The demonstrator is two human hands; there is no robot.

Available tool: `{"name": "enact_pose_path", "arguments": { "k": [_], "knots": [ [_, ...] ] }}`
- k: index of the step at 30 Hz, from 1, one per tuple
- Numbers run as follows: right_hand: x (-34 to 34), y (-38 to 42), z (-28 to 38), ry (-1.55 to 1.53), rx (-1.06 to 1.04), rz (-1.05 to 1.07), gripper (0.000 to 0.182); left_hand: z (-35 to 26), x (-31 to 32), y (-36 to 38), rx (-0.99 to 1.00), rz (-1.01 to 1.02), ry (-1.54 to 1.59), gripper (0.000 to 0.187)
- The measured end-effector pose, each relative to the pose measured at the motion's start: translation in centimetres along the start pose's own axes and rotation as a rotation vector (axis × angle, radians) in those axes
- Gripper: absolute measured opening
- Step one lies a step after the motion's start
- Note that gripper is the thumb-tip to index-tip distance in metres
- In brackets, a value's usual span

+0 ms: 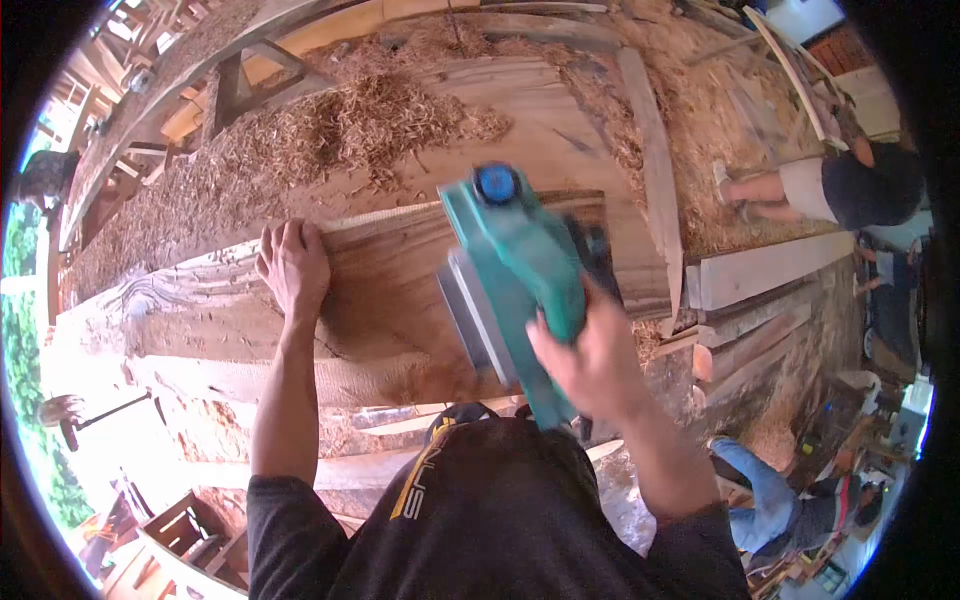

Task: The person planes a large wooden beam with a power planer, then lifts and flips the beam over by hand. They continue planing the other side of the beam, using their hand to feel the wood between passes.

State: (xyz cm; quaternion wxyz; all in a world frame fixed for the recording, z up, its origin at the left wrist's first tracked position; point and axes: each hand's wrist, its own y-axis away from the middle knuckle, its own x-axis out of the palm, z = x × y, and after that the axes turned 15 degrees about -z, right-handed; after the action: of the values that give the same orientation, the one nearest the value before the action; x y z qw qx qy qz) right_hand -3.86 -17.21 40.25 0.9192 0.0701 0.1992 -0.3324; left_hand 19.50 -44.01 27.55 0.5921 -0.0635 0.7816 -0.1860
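Observation:
A green electric planer [510,260] with a blue front knob is gripped at its rear handle by my right hand [592,350]. It is slightly blurred and overlaps the right part of a wide wooden plank [380,285]. Dark wavy grain runs along this plank, and its left end shows a knot. Toward the plank's far edge rests my left hand [295,262], palm down with the fingers bent over that edge and no tool in it. The planer's underside and the tips of my right fingers are hidden.
Curled wood shavings [370,125] lie heaped on the board beyond the plank. Thick timbers [770,270] are stacked at the right. One person [850,185] stands at the upper right, another [790,500] is at the lower right. A wooden crate [185,530] sits at the lower left.

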Motion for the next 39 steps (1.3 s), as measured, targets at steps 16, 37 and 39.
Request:
{"name": "enact_pose_path", "arguments": {
  "k": [16, 37, 39],
  "knots": [
    [-7.0, 14.4, -2.2, -0.111, 0.305, 0.326, 0.035, 0.7, 0.8, 0.2, 0.003, -0.089, 0.046, 0.038],
    [-0.9, 4.9, 0.6, -0.115, 0.18, 0.298, 0.053, 1.2, 0.8, 0.1, 0.031, -0.102, 0.063, 0.038],
    [-5.6, 11.0, -1.3, -0.035, 0.317, 0.344, 0.053, 0.7, 0.6, -0.1, 0.012, -0.08, 0.063, 0.038]
  ]
}}
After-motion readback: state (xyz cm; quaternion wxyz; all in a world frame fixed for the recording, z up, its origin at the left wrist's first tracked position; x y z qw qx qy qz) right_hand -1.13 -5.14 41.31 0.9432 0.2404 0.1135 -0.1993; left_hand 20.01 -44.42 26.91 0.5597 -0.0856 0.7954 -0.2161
